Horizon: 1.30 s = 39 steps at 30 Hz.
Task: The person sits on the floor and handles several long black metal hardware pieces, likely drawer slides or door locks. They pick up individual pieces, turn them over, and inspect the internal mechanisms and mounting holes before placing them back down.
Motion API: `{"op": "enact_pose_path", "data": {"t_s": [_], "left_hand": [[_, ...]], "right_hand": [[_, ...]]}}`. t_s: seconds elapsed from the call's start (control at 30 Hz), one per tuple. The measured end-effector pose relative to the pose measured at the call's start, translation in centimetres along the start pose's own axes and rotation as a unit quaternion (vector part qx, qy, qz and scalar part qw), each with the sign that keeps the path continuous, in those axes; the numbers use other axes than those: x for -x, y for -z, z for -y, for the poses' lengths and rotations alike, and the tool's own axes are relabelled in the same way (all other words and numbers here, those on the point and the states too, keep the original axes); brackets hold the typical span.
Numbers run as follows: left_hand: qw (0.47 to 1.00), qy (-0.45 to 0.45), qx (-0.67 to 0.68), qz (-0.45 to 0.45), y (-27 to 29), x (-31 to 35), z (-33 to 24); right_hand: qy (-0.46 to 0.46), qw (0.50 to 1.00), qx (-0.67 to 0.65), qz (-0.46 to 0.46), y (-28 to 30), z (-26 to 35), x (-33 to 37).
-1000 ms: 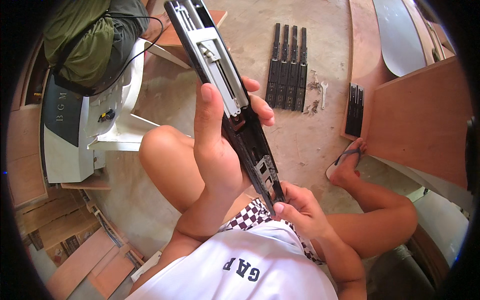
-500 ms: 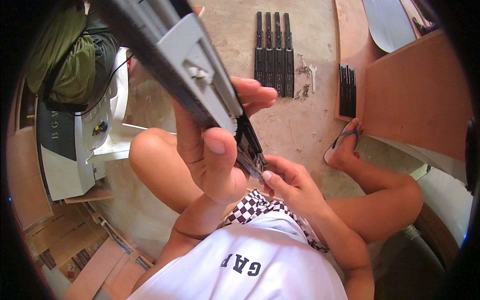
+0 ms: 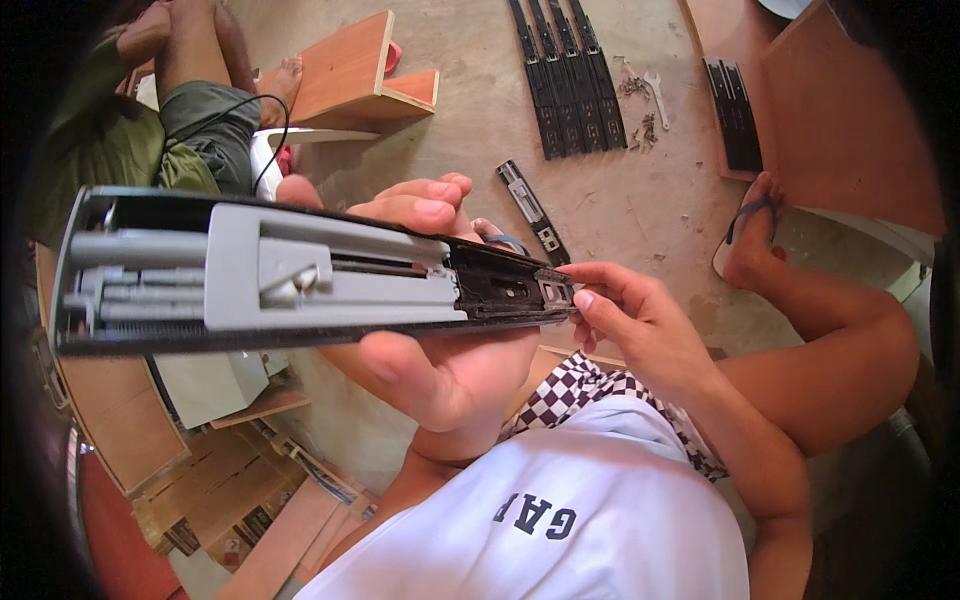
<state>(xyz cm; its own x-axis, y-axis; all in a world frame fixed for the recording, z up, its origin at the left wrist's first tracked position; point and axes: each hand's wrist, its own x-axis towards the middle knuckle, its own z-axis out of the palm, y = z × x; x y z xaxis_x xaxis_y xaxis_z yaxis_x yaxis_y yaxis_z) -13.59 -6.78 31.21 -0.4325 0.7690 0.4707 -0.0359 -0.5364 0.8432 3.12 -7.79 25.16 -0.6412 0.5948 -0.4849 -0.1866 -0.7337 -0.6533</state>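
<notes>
A black drawer slide (image 3: 335, 270) with a grey plastic closing mechanism lies nearly level across the view, its wide end toward the left and close to the camera. My left hand (image 3: 455, 385) supports it from beneath, thumb on the near edge and fingers curled over the far edge. At its narrow right end, my right hand (image 3: 640, 315) pinches the tip between thumb and fingers. A second, similar slide piece (image 3: 532, 212) rests on the floor just beyond my hands.
Several black drawer slides (image 3: 575, 100) lie side by side on the floor, near loose screws (image 3: 632, 85) and a wrench (image 3: 657, 100). More slides (image 3: 735, 115) rest on a wooden panel at right. Another person's leg (image 3: 195, 45) and a wooden piece (image 3: 335, 65) are at upper left.
The drawer slide has swung from pointing steeply up to lying almost level toward the left, showing its grey mechanism. Both hands keep their hold. The view has turned, revealing another person's legs.
</notes>
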Motion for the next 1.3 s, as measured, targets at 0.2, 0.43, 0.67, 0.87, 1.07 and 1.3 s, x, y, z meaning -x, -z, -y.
{"op": "enact_pose_path", "data": {"t_s": [0.2,0.43,0.67,0.87,1.07,1.3], "left_hand": [[0.998,-0.040,0.027,0.037,0.0,-0.2,0.6],[0.996,-0.024,0.081,0.031,-0.9,-0.2,1.0],[0.990,0.104,0.096,0.006,-1.8,-0.5,1.1],[0.980,0.187,-0.015,-0.068,-2.2,-2.0,2.2],[0.973,0.224,-0.009,-0.061,-1.6,-2.5,2.3],[0.973,0.220,0.043,-0.057,-1.6,-2.4,2.5]], "right_hand": [[0.003,1.000,0.028,-0.007,0.4,0.1,0.2],[0.003,0.998,0.050,-0.021,0.5,0.5,0.3],[0.077,0.994,0.000,-0.080,0.2,0.4,0.5],[0.082,0.990,-0.012,-0.116,0.3,0.8,0.5],[0.088,0.986,0.014,-0.143,0.3,0.7,0.6],[0.114,0.978,0.030,-0.172,0.2,0.4,0.5]]}}
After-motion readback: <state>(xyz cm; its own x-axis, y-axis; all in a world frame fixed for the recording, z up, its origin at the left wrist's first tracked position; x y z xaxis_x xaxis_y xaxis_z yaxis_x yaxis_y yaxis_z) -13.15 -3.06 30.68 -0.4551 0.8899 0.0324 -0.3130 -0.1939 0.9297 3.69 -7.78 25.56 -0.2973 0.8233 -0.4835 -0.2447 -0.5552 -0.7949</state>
